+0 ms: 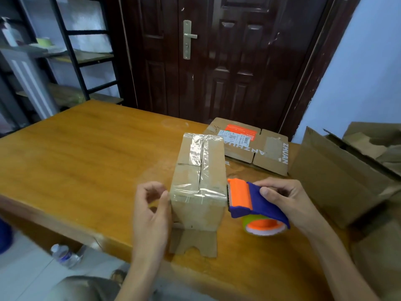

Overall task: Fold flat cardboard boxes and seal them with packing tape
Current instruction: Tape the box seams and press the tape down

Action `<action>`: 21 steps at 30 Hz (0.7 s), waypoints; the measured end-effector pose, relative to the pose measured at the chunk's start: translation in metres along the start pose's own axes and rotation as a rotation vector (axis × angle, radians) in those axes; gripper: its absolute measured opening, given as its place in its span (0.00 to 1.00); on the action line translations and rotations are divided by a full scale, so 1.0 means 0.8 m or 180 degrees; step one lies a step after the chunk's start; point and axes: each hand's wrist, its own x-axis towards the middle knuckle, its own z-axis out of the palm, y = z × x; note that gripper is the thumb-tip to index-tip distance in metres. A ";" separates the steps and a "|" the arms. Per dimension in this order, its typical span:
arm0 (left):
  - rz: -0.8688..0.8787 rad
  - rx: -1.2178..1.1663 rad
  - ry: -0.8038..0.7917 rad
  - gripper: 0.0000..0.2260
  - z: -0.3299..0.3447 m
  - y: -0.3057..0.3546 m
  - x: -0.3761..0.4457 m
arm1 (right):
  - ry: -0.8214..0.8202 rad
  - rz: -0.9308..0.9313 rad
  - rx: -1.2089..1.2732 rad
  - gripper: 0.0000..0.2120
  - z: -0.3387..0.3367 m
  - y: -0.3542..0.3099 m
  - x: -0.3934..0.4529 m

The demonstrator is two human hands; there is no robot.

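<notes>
Item: small cardboard box [200, 170], centre of the frame, standing on the wooden table [86, 153]. Brown corrugated board, dull and slightly scuffed; clear glossy tape runs along the top seam and crosswise over the near edge, wrinkled where it turns the corner. One unsealed flap lies flat on the table below the box, near the front edge.

Item: tape dispenser [253, 203], right of centre, just beside the box's right face. Blue plastic body, orange blade guard with a serrated edge facing the box, orange-cored roll beneath.

Hands: your right hand [286, 198] grips the dispenser, fingers curled round the blue body, thumb on top. Your left hand [152, 209] sits at the box's left face, fingers loosely curled and holding nothing, thumb side touching or very nearly touching the cardboard; motion blur leaves that unclear.

Handling note: the crosswise strip appears ready to be cut. Steady the box with your left palm, tilt the blade into the tape, pull sharply, then rub the loose end flat.

Also present: flattened printed box [260, 148], upper right of the table; large open carton [347, 174], right edge.
</notes>
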 end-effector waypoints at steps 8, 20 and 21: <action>0.3172 0.2313 -0.1775 0.21 -0.004 0.054 0.038 | -0.0082 -0.0002 -0.0066 0.10 -0.007 -0.012 0.000; 0.3232 0.2326 -0.1984 0.21 -0.003 0.032 0.059 | 0.0296 0.0116 0.0169 0.13 -0.024 0.003 -0.018; 0.3215 0.2299 -0.1944 0.20 -0.002 0.031 0.059 | 0.0279 0.0102 0.0097 0.12 -0.026 0.002 -0.019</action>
